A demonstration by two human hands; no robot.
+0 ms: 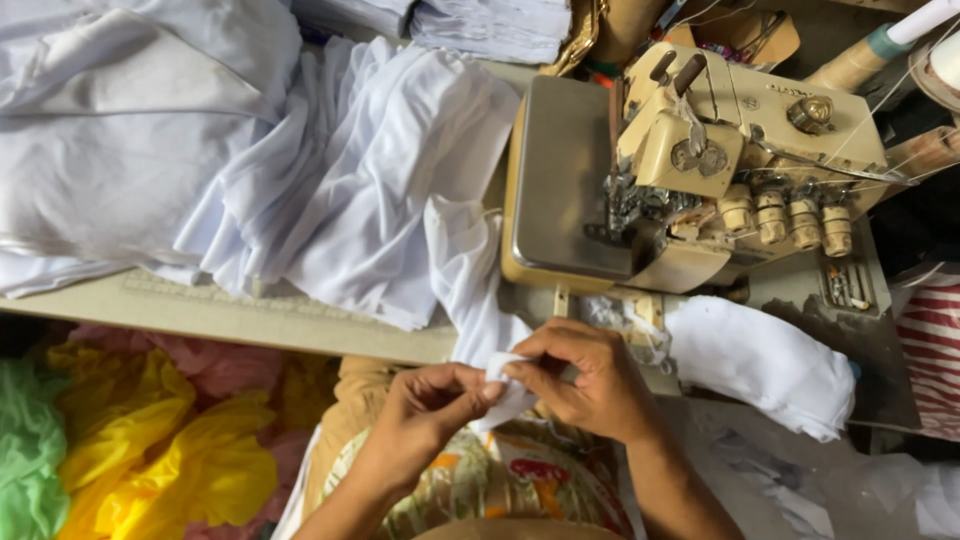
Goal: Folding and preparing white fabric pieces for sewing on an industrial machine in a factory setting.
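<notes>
Hands: left hand (432, 397) and right hand (585, 375) together — both pinching white cloth strip (478, 290).
Bench (230, 318): beige overlock machine (690, 170) — heaped white fabric (250, 150).

Beige overlock sewing machine (700, 170) on the table (230, 315), yellow fabric (170, 450) (green cloth (30, 450) beside it) below.
</notes>
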